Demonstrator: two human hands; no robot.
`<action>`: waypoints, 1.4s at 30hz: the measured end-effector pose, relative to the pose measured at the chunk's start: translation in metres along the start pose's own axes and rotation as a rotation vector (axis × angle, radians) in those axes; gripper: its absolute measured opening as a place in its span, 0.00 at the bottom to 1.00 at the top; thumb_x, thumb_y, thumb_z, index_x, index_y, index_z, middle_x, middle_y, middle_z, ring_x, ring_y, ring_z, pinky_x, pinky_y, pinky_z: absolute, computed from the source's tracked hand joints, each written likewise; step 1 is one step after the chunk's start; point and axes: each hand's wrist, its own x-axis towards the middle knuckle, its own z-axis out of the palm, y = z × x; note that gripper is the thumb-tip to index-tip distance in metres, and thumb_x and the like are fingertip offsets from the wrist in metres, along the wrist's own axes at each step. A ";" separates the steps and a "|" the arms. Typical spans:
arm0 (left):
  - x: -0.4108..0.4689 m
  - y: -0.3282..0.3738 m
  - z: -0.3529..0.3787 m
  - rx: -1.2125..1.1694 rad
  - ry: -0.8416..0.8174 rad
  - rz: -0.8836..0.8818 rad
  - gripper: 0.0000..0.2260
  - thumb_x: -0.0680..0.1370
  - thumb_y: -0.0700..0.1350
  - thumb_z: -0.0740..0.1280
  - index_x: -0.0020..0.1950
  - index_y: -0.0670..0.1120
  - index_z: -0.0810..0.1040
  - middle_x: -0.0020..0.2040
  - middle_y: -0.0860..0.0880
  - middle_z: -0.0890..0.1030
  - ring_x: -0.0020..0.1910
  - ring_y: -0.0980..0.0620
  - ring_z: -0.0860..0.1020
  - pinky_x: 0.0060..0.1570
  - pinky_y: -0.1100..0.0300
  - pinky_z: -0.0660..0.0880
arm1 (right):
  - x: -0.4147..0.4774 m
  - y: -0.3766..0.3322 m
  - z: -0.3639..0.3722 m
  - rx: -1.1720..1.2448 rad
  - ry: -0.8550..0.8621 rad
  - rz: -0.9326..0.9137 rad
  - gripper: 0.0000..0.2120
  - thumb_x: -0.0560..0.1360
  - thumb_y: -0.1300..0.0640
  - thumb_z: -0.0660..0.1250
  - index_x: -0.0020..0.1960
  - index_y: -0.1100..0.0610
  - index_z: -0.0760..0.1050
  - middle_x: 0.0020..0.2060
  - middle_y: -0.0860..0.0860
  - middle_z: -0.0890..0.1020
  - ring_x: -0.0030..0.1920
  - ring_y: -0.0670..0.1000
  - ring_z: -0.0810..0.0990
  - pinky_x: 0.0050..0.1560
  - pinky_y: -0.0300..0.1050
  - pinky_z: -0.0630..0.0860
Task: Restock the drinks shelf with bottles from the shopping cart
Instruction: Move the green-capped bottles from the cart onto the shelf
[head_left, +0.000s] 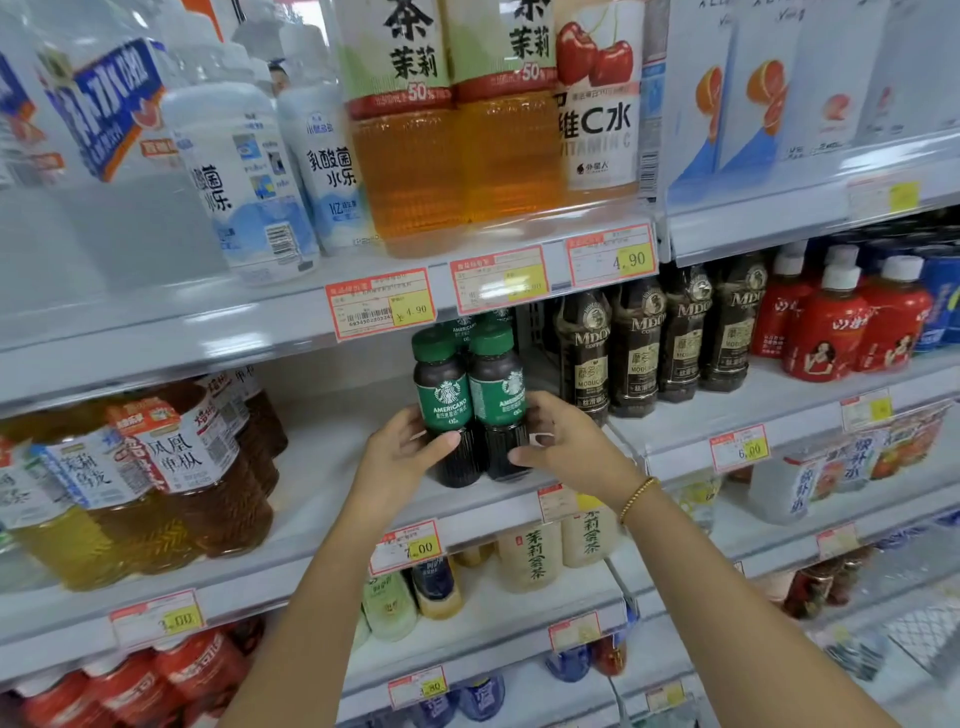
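Observation:
Two dark coffee bottles with green caps and green labels stand side by side at the front of the middle shelf (332, 499). My left hand (402, 447) grips the left bottle (444, 400) low on its body, thumb across the front. My right hand (558, 436) curls round the right bottle (498, 384) from its right side. Behind them more green-capped bottles (480, 319) of the same kind show in a row. The shopping cart is out of view.
Brown coffee bottles (636, 348) stand just right of my right hand, red bottles (831, 332) further right. Large tea bottles (171, 467) fill the shelf's left end, with bare shelf between them and my hands. Price tags (382, 304) hang from the shelf above.

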 end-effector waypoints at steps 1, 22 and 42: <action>-0.002 0.000 0.002 0.022 0.007 -0.006 0.19 0.72 0.36 0.71 0.62 0.44 0.73 0.55 0.50 0.79 0.51 0.55 0.78 0.53 0.65 0.75 | 0.000 -0.001 0.001 -0.054 0.067 -0.009 0.27 0.67 0.61 0.75 0.63 0.53 0.71 0.52 0.47 0.78 0.52 0.46 0.77 0.52 0.34 0.74; 0.068 -0.014 0.041 0.112 0.168 -0.149 0.23 0.67 0.41 0.77 0.58 0.38 0.75 0.54 0.40 0.81 0.49 0.46 0.80 0.56 0.48 0.78 | 0.058 -0.013 0.040 -0.284 0.466 0.292 0.22 0.76 0.62 0.62 0.67 0.64 0.59 0.62 0.65 0.71 0.61 0.63 0.73 0.59 0.51 0.71; 0.123 -0.025 0.034 0.306 -0.002 -0.123 0.13 0.64 0.44 0.78 0.47 0.46 0.82 0.49 0.45 0.84 0.48 0.48 0.82 0.56 0.47 0.77 | 0.113 0.002 0.026 0.234 0.354 0.413 0.26 0.75 0.64 0.60 0.71 0.59 0.58 0.66 0.60 0.71 0.64 0.58 0.72 0.58 0.44 0.69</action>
